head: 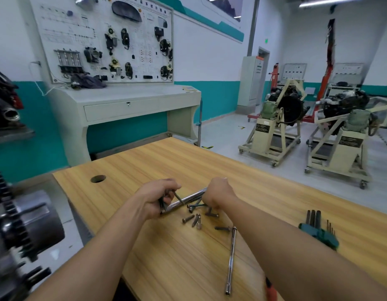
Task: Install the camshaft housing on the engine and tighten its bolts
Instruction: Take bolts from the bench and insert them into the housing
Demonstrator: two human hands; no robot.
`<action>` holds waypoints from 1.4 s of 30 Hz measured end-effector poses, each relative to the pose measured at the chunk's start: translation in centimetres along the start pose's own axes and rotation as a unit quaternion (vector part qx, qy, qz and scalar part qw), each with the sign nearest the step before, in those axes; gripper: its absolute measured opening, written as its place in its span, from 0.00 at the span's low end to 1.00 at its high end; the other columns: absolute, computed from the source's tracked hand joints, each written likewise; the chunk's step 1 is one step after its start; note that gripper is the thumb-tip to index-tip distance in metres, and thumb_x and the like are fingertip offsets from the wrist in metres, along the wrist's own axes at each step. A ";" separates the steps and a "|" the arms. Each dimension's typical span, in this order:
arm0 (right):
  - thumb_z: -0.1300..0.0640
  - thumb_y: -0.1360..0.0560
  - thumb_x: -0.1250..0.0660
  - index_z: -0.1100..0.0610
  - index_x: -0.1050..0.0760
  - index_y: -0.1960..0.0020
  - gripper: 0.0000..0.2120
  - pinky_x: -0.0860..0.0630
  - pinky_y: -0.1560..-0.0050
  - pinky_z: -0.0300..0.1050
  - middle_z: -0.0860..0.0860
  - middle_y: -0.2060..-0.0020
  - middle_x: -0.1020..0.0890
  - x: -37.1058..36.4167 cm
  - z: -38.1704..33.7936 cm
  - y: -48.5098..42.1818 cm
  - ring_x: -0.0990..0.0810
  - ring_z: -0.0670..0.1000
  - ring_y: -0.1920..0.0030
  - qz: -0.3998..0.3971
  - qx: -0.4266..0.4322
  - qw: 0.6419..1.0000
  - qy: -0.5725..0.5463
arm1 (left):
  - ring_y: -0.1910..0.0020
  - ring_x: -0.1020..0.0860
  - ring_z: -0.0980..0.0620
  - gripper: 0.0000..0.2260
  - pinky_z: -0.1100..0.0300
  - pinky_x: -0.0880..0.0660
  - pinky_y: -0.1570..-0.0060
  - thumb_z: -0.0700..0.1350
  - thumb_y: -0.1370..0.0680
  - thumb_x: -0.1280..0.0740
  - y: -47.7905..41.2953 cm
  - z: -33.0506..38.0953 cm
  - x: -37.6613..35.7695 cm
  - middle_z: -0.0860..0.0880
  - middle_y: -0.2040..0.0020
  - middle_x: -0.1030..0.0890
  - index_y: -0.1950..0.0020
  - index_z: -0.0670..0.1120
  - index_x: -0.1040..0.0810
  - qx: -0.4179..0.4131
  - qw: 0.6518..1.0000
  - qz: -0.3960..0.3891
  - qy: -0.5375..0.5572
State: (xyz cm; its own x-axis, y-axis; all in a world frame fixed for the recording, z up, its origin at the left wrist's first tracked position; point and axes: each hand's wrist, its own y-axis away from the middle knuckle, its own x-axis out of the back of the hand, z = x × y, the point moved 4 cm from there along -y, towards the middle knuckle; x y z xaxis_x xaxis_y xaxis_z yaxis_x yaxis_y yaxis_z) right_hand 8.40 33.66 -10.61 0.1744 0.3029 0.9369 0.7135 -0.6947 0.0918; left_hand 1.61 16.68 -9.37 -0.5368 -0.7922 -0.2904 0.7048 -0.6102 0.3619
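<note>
Table [210, 168] fills the near field. Left hand [157, 198] and right hand [218, 192] sit mid-table, side by side. A bar [188, 199] lies between them, its far end under the right hand. The left hand curls round a few bolts [177, 197]. Loose bolts [194, 219] lie just before the hands. Extension rod [231, 257] lies nearer still, hex key set [318, 232] to its right. Engine [27, 224] stands left of the table, panel bench [123, 105] behind it, engine stands [275, 131] back right.
</note>
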 end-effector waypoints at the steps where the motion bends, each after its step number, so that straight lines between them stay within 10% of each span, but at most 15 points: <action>1: 0.64 0.26 0.35 0.58 0.29 0.59 0.05 0.26 0.71 0.44 0.64 0.36 0.26 -0.1 -0.1 -0.1 0.25 0.52 0.67 0.004 -0.010 1.000 -0.001 | 0.69 0.32 0.55 0.09 0.70 0.39 0.81 0.28 0.24 0.33 0.0 0.1 0.5 0.45 0.63 0.25 0.52 0.41 0.24 0.001 1.000 0.003 -0.002; 7: 0.61 0.25 0.34 0.60 0.26 0.55 0.03 0.28 0.70 0.44 0.60 0.44 0.22 -0.3 1.2 -1.7 0.27 0.50 0.66 0.006 -0.016 1.000 -0.010 | 0.68 0.24 0.54 0.12 0.68 0.26 0.75 0.28 0.24 0.33 -0.6 0.0 2.2 0.42 0.59 0.14 0.44 0.39 0.22 -0.006 1.000 0.001 0.008; 14: 0.58 0.27 0.30 0.55 0.16 0.46 0.11 0.30 0.61 0.40 0.41 0.65 0.24 1.1 -1.2 0.2 0.26 0.43 0.63 -0.042 0.302 0.952 0.029 | 0.68 0.26 0.55 0.05 0.65 0.31 0.76 0.38 0.19 0.33 -1.4 -0.4 3.1 0.45 0.59 0.14 0.44 0.42 0.22 -0.082 0.996 0.031 -0.023; 21: 0.56 0.22 0.34 0.54 0.18 0.42 0.11 0.32 0.62 0.40 0.43 0.64 0.25 -0.7 -2.2 0.9 0.26 0.49 0.58 -0.105 0.350 0.919 0.152 | 0.62 0.20 0.49 0.09 0.60 0.24 0.70 0.40 0.15 0.40 -1.5 -0.8 3.2 0.43 0.56 0.24 0.42 0.40 0.22 -0.081 0.994 0.064 0.041; 29: 0.51 0.18 0.40 0.58 0.23 0.44 0.12 0.22 0.48 0.53 0.55 0.51 0.20 -0.7 -2.2 1.3 0.21 0.56 0.51 -0.113 0.277 0.921 0.252 | 0.63 0.17 0.43 0.06 0.51 0.19 0.71 0.41 0.16 0.40 -1.9 -2.5 2.6 0.43 0.58 0.27 0.45 0.39 0.26 -0.026 0.978 0.104 0.181; 34: 0.53 0.20 0.35 0.59 0.24 0.56 0.11 0.31 0.61 0.46 0.54 0.62 0.23 1.9 -4.7 2.5 0.25 0.53 0.61 -0.119 0.221 0.968 0.010 | 0.67 0.23 0.50 0.21 0.55 0.19 0.67 0.56 0.24 0.28 -2.6 -3.7 1.7 0.45 0.60 0.25 0.45 0.39 0.24 0.009 0.985 0.045 0.164; 37: 0.56 0.22 0.32 0.61 0.23 0.54 0.08 0.32 0.67 0.44 0.54 0.64 0.23 2.8 -7.1 3.4 0.27 0.51 0.65 -0.169 0.129 0.974 -0.084 | 0.52 0.15 0.45 0.31 0.54 0.18 0.49 0.61 0.27 0.27 -2.5 -3.8 -0.9 0.38 0.48 0.16 0.38 0.37 0.23 0.041 0.976 -0.069 0.203; 42: 0.65 0.22 0.40 0.61 0.27 0.63 0.11 0.35 0.77 0.39 0.54 0.69 0.26 3.3 -9.0 4.2 0.31 0.48 0.75 -0.163 0.110 0.980 -0.038 | 0.72 0.17 0.48 0.16 0.59 0.22 0.74 0.50 0.18 0.36 -2.8 -2.6 -2.8 0.41 0.65 0.17 0.48 0.36 0.22 0.038 0.979 -0.020 0.202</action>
State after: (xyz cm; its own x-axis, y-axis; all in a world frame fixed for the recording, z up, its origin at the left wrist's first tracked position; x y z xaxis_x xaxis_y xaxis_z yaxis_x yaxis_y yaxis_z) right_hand 5.85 25.90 -4.12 -0.0432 0.5387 0.8414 0.8672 -0.3980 0.2993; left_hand 2.33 20.64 -11.93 -0.3259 -0.7084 -0.6261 0.6414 -0.6522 0.4040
